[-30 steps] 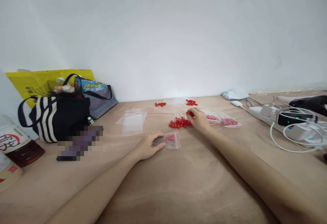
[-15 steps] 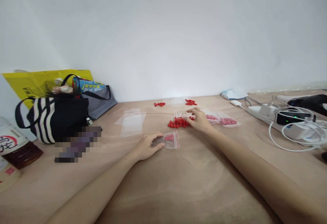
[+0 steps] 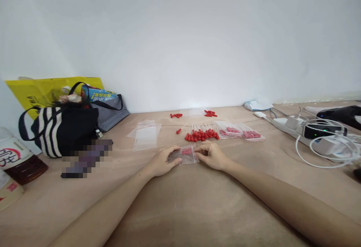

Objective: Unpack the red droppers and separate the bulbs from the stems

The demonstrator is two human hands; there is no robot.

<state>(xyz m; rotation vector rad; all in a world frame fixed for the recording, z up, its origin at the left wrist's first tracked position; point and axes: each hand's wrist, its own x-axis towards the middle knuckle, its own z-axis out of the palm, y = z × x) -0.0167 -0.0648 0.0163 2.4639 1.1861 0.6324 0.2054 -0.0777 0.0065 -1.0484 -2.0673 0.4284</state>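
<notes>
A small clear zip bag (image 3: pixel 186 154) with red pieces inside lies on the wooden table (image 3: pixel 197 202). My left hand (image 3: pixel 163 161) presses on the bag's left end with curled fingers. My right hand (image 3: pixel 211 155) pinches the bag's right edge. Just beyond the hands lies a row of red-tipped sticks (image 3: pixel 202 133). Two filled bags (image 3: pixel 242 132) lie to the right of the row. A lone red piece (image 3: pixel 178 131) sits left of the row.
Empty clear bags (image 3: pixel 146 134) lie at centre left. Loose red pieces (image 3: pixel 177 115) sit near the wall. A striped bag (image 3: pixel 60 128) and a yellow bag (image 3: pixel 42 89) stand at left, a bottle (image 3: pixel 17 158) at far left. A power strip with chargers and cables (image 3: pixel 321 136) fills the right.
My right hand left the row of red-tipped sticks and came back to the small bag's right edge. The left hand stayed on the bag.
</notes>
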